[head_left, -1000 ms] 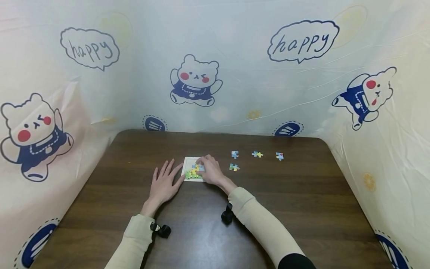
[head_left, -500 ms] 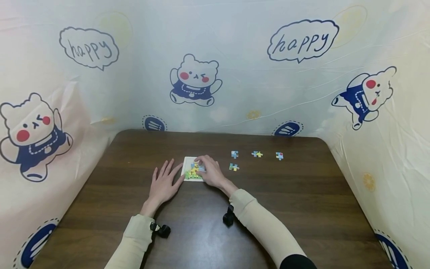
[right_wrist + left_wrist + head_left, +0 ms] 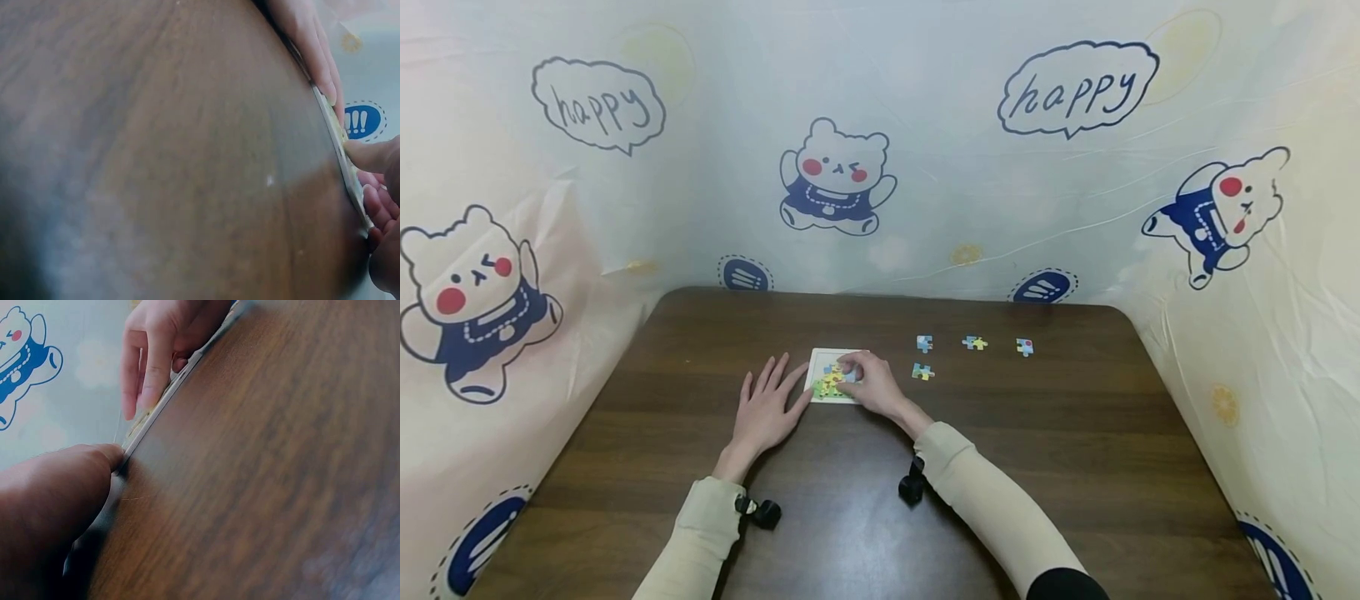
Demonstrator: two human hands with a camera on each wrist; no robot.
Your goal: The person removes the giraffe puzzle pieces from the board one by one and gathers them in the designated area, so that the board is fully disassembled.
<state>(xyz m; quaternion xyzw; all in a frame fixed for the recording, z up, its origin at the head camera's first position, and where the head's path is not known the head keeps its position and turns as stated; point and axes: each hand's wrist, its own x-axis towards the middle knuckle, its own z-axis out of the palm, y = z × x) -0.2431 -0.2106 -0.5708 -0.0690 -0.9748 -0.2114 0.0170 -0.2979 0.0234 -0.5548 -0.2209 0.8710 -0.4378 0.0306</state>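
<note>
A small jigsaw puzzle in a white tray lies on the table, with green, yellow and blue pieces fitted in it. My left hand lies spread on the table, its thumb touching the tray's left edge. Over the right part of the tray, my right hand curls its thumb and fingertips around a blue puzzle piece, partly covered by the fingers. From the left wrist view, the right hand's fingers point down onto the puzzle. The right wrist view has the right thumb against the puzzle's surface.
Right of the tray lie several loose puzzle pieces: a blue one, a blue-yellow one, one with a red spot and a green-blue one. Behind the brown table hangs a printed curtain.
My right hand has shifted very slightly right over the tray, with its thumb and index finger drawn a little closer. My left hand and the loose pieces stay put.
</note>
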